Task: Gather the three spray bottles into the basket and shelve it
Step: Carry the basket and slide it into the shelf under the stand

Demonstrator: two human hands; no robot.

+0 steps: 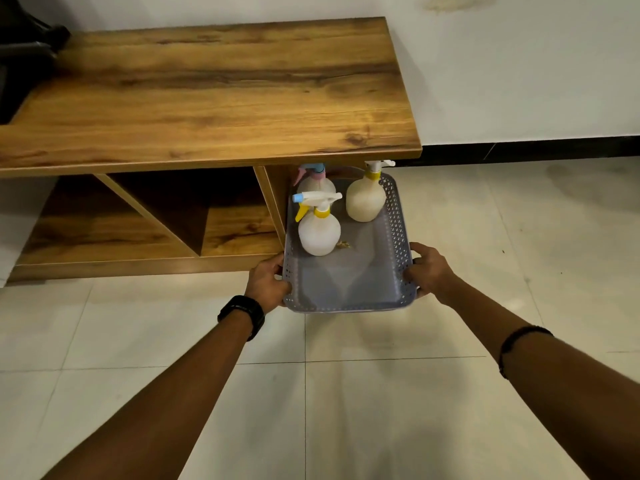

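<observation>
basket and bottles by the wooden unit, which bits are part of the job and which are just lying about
Part of the job:
- grey perforated plastic basket, held by left hand and right hand
- three pale spray bottles: blue-nozzled, yellow-triggered; yellow-collared; pink-triggered
- wooden shelf unit

Just lying about:
- small brownish scrap in the basket
- black object, far left

Lighting: dim, warm indoor light from above. Shadows: deep under the wooden cabinet top [207, 91], its open compartments nearly black; soft arm shadows on the floor tiles [346, 410] in front of the cabinet. Glare: faint pale sheen on tiles right of the cabinet. Distortion: wide-angle bowing of cabinet edges toward frame borders. Focus: generally soft, forearms slightly blurred.
</observation>
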